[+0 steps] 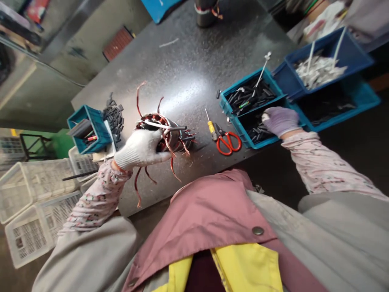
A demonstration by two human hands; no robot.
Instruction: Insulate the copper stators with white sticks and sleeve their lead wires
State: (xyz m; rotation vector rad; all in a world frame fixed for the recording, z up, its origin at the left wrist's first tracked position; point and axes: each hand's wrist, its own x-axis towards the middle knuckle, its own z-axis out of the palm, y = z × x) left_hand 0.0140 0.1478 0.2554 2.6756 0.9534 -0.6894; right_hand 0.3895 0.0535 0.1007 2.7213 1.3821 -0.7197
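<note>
Your left hand [140, 149], in a white knit glove, clamps a copper-wound motor stator [170, 136] over the dark steel bench [182, 69]. Your right hand [281, 121], lavender-gloved, rests fingers together in a teal plastic bin [235, 117] of short black sleeves [251, 97]; any grip is hidden. A blue plastic bin [349, 52] beside it holds white strips [319, 71].

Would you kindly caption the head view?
Left hand grips a copper-wound motor stator; right hand reaches into a teal bin of black pieces.
</note>
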